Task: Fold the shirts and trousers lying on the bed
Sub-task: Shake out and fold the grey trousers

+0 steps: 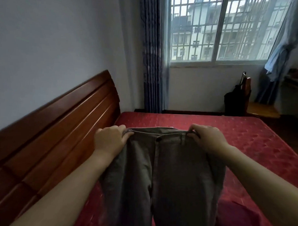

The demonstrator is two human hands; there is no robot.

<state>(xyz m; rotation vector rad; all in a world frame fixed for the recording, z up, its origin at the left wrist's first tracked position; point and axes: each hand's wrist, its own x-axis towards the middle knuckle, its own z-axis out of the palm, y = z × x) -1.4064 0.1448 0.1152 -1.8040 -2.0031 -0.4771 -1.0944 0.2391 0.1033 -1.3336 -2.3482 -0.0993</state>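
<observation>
A pair of grey-brown trousers (pixel 168 172) hangs in front of me above the red bed (pixel 245 141), front side facing me, with the waist button in the middle. My left hand (pixel 110 138) grips the left corner of the waistband. My right hand (pixel 206 138) grips the right corner. The waistband is stretched flat between both hands, and the legs drop down out of the bottom of the view. A dark red garment (pixel 239 217) lies on the bed at the lower right, partly hidden by my right forearm.
A wooden headboard (pixel 51 134) runs along the left side of the bed. Beyond the bed are a barred window (pixel 218 30), blue curtains (pixel 152 53), and a dark bag (pixel 234 100) on a wooden chair in the right corner.
</observation>
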